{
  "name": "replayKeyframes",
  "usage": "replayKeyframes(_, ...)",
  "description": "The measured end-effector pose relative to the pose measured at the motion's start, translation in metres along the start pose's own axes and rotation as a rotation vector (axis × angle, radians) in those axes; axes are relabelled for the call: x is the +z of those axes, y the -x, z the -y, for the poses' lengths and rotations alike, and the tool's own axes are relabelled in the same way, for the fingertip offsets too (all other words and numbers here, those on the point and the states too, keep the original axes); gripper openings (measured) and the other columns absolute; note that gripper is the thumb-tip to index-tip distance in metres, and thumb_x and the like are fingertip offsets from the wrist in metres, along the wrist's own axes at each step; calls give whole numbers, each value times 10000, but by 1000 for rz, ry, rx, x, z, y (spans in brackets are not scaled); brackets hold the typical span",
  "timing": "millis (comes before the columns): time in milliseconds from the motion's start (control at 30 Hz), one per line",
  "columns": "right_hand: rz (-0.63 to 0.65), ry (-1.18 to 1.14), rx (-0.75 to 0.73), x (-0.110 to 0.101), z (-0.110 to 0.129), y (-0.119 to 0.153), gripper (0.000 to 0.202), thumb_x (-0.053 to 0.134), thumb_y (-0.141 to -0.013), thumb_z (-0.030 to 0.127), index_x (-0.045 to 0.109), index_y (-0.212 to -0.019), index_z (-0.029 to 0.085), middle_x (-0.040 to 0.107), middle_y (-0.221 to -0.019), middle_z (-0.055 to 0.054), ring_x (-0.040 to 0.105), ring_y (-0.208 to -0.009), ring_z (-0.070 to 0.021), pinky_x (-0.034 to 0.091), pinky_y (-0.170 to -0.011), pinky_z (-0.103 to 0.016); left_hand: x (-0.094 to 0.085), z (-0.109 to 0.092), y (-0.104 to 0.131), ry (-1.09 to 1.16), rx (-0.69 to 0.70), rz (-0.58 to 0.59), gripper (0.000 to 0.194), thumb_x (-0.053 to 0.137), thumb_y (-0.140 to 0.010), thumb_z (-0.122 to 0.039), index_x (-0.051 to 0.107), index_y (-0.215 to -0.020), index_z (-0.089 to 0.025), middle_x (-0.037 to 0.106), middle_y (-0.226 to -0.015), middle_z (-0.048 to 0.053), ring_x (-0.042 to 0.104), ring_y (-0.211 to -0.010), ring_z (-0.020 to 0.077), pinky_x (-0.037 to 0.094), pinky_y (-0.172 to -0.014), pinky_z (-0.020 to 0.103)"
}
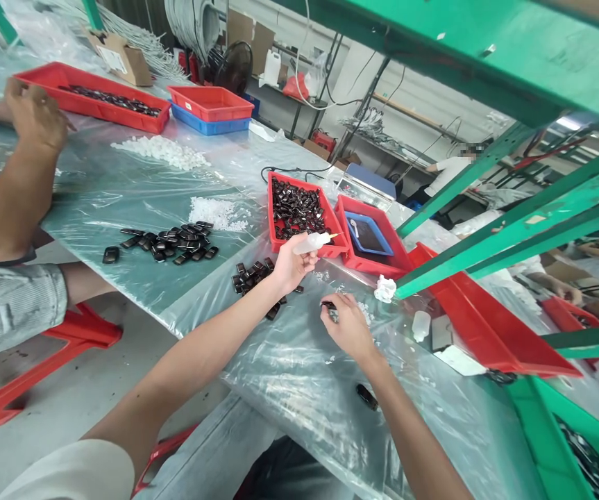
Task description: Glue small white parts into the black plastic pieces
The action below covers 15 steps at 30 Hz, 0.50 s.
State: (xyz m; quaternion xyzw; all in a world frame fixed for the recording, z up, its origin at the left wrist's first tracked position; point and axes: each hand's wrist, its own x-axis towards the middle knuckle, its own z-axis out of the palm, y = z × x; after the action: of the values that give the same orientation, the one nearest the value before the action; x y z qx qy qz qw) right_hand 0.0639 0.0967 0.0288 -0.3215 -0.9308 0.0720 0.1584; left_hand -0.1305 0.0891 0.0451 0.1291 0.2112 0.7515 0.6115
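My left hand [293,265] is closed around a small translucent squeeze bottle [311,242] whose thin needle tip points to the right. Lower and to the right, my right hand [350,325] pinches a small black plastic part [329,305], mostly covered by the fingers. A pile of black parts [252,275] lies beside my left forearm, partly hidden by it. One single black part [366,396] rests near my right forearm. Small white bits [366,312] are scattered on the plastic sheet around my right hand.
A red tray [277,244] of black parts stands ahead, beside a red tray [372,264] holding a blue one. Green posts [450,239] rise at right. A co-worker's hand [36,114] is at left, near another pile of black parts [174,243] and white pieces [218,214].
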Motion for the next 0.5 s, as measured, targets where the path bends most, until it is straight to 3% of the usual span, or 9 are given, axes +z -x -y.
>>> replayKeyframes(100,-110,-61,78,-4,-8,13,180,424,-948,216,600,-909,224,691,-829,-46,554,-818,-241,444,-775,-334,1,1,1,-12,-4,7,304,654,-793,-402,647,-881,-111,508,-603,1,438,-510,86,302,-445,193)
replayKeyframes(267,-143,-51,158,-8,-20,26,259,391,-975,296,521,-757,243,594,-640,-5,512,-678,-215,415,-753,-329,1,3,3,-25,-8,34,290,652,-797,-394,644,-874,-114,507,-604,2,447,-515,90,296,-441,196)
replayKeyframes(500,-172,-77,234,-6,-39,35,235,472,-937,338,476,-721,245,587,-661,-5,534,-694,-207,414,-736,-313,1,2,3,-15,-25,19,278,675,-782,-389,638,-897,-139,509,-618,-8,454,-497,90,320,-442,199)
